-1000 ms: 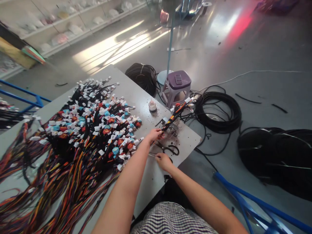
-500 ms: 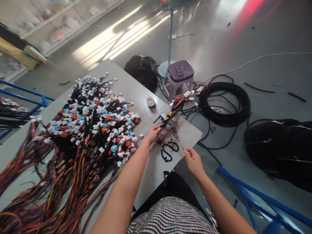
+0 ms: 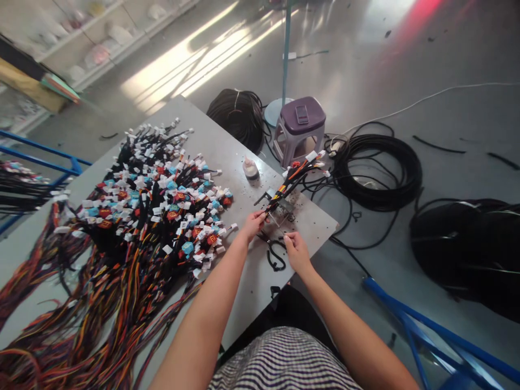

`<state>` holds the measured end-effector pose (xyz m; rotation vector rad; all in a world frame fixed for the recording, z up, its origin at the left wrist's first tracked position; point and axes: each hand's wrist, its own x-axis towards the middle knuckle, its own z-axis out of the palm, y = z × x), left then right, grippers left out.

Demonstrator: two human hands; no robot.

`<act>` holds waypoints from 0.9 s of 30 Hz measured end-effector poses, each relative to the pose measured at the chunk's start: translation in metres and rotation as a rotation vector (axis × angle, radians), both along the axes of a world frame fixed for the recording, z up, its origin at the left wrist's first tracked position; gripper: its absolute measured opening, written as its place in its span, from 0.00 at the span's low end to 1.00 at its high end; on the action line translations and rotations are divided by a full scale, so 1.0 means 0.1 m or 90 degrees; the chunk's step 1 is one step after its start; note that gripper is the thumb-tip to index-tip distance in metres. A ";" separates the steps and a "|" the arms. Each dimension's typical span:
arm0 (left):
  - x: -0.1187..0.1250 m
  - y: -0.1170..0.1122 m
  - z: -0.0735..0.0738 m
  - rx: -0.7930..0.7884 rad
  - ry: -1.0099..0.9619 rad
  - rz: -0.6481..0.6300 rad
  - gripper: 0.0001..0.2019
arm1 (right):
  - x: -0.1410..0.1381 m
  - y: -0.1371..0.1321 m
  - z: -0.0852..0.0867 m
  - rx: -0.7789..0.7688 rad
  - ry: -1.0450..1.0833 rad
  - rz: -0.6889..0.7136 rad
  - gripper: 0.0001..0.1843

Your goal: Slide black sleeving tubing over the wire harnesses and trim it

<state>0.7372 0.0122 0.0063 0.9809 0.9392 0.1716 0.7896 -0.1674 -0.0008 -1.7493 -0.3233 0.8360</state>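
My left hand (image 3: 255, 225) is closed around the lower end of a wire harness (image 3: 286, 187), whose white and red connectors point away toward the table's far edge. My right hand (image 3: 296, 250) pinches the near end of a thin pale strand (image 3: 279, 225) that runs toward the harness; its exact kind is unclear. Black-handled scissors (image 3: 275, 260) lie between my hands, partly covered by the right one. Beneath the harness sits a small metal fixture (image 3: 287, 206), partly hidden. Dark scraps are scattered around it.
A large pile of wire harnesses (image 3: 162, 216) covers the left of the grey table (image 3: 244, 287). A small bottle (image 3: 251, 169) stands near the far edge. Beyond are a purple-topped stool (image 3: 303, 116), black tubing coils (image 3: 377, 173) on the floor and a blue metal frame (image 3: 442, 330).
My right hand has moved left and slightly up, closer to the harness, with the strand still pinched. It now covers part of the scissors. My left hand keeps its hold almost unmoved.
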 end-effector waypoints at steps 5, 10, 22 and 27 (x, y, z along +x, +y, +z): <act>-0.02 -0.04 -0.03 0.034 0.003 0.022 0.17 | -0.07 0.22 0.00 -0.058 -0.022 -0.018 0.30; -0.01 -0.07 -0.13 0.067 0.000 0.032 0.21 | 0.18 -0.02 0.14 -0.106 -0.105 0.099 0.35; 0.00 -0.07 -0.13 0.140 0.058 -0.005 0.25 | 0.31 0.66 0.37 -0.107 0.470 -0.048 0.31; 0.07 -0.05 -0.16 0.170 0.090 -0.012 0.27 | 0.06 0.82 0.30 -0.026 0.383 -0.240 0.21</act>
